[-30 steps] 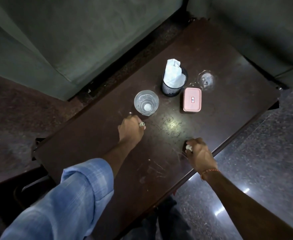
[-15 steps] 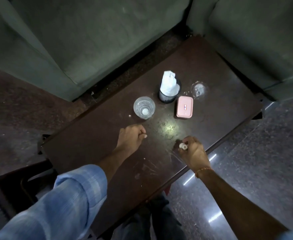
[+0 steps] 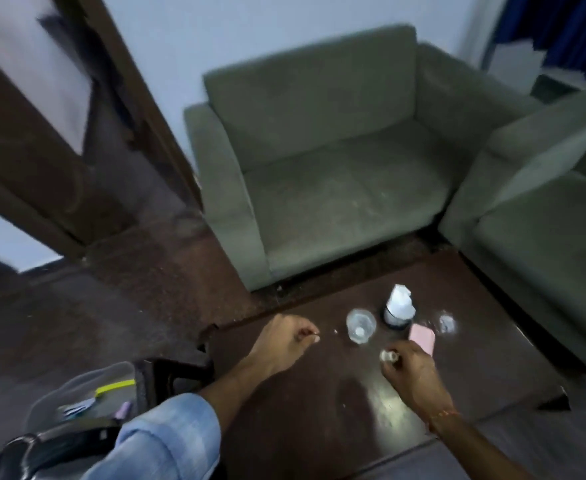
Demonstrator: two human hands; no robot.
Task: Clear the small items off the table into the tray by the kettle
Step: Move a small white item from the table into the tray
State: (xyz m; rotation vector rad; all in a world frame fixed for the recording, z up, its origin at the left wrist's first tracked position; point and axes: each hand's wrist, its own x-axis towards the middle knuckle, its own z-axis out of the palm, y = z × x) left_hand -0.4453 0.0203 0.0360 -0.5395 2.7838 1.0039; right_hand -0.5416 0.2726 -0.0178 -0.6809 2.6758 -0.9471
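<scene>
My left hand point(image 3: 282, 344) is curled into a fist over the dark wooden table point(image 3: 319, 410), pinching a small pale item point(image 3: 315, 337) at its fingertips. My right hand point(image 3: 412, 374) is closed on a small white item point(image 3: 388, 356) just in front of a pink lidded box point(image 3: 422, 336). One tiny white bit point(image 3: 335, 330) lies on the table between my left hand and a drinking glass point(image 3: 360, 325). At the lower left, a grey tray point(image 3: 52, 396) holds a yellow-handled utensil and some cutlery. A black kettle point(image 3: 45, 448) stands in front of it, blurred.
A black mesh holder with white tissue point(image 3: 398, 310) and an upturned clear glass point(image 3: 446, 323) stand behind the pink box. Green armchairs point(image 3: 319, 161) flank the table's far and right sides. A brown door point(image 3: 25, 140) is at the left. A black stand point(image 3: 173, 368) sits between tray and table.
The view has tilted up and swung left, bringing the armchairs, door, tray and kettle into sight. Both hands stay closed on their small items, now lifted off the table.
</scene>
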